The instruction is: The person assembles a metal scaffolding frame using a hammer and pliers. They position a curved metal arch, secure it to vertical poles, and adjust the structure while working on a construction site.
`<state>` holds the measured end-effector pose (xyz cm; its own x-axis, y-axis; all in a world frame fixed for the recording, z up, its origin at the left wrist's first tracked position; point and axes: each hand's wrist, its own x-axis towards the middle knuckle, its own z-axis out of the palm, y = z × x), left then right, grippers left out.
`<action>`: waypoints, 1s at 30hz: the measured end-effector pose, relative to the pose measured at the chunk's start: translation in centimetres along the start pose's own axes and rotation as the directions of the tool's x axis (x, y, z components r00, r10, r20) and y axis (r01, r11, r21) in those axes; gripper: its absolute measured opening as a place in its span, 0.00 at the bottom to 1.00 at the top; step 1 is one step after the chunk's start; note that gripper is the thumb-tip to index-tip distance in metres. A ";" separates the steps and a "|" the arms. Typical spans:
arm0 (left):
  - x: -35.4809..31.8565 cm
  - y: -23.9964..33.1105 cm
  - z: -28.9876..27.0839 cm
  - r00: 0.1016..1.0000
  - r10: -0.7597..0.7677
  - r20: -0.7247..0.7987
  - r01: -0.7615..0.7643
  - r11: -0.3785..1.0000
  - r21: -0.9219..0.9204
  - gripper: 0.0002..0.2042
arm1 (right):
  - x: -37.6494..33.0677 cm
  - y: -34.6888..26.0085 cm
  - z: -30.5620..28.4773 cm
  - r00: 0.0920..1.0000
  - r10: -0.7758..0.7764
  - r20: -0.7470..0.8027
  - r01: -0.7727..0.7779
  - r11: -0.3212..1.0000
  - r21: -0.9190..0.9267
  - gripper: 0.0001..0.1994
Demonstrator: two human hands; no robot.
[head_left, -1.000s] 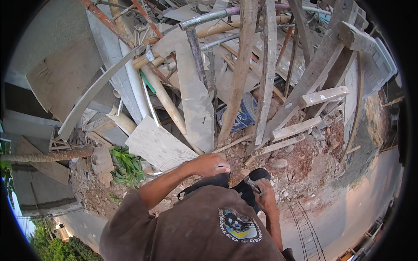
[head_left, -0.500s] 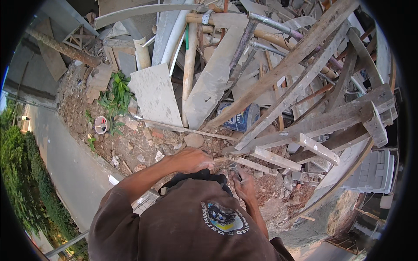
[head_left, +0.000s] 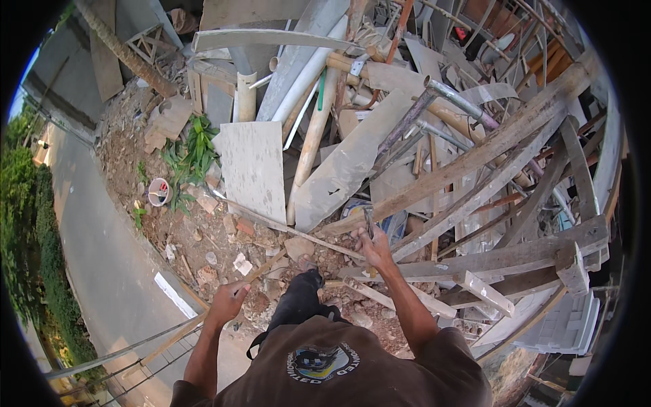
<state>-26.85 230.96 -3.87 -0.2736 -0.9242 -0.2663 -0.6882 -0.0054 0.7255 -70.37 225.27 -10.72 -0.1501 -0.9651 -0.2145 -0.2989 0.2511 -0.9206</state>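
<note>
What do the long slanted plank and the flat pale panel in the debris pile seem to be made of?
The long slanted plank: rough, weathered grey-brown timber, going by its grain and dull surface. The flat pale panel: probably cement board or plastered sheet; smooth, matte, off-white, dust-stained.

Brown short-sleeved shirt with a round chest emblem, dark trousers, bare forearms.

Two hands (head_left: 227, 303), perhaps one hammer (head_left: 369, 224)

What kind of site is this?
Likely an outdoor demolition or construction scrap heap by a road: piled timber planks, pale pipes and rubble on bare dirt. The right hand grips a dark tool at the pile.
</note>
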 end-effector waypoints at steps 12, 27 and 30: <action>-9.9 -14.6 2.4 0.722 -0.692 -0.020 0.609 0.649 -0.457 0.14 | 40.6 -7.3 -11.2 0.796 -0.169 -0.582 -0.216 0.818 -0.533 0.41; -17.0 -16.0 3.5 0.551 -0.834 -0.020 0.656 0.448 -0.607 0.14 | 47.4 -4.3 -15.4 0.750 -0.163 -0.641 -0.359 0.713 -0.602 0.46; -18.4 -17.9 3.7 0.486 -0.872 0.057 0.686 0.340 -0.643 0.13 | 49.5 -1.9 -23.4 0.858 -0.076 -0.508 -0.320 0.695 -0.644 0.28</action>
<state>-12.00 249.52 -14.31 0.4286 -0.4228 -0.7985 0.0107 -0.8813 0.4724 -99.29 178.76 -11.90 -0.5850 -0.8094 0.0517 -0.7665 0.5310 -0.3614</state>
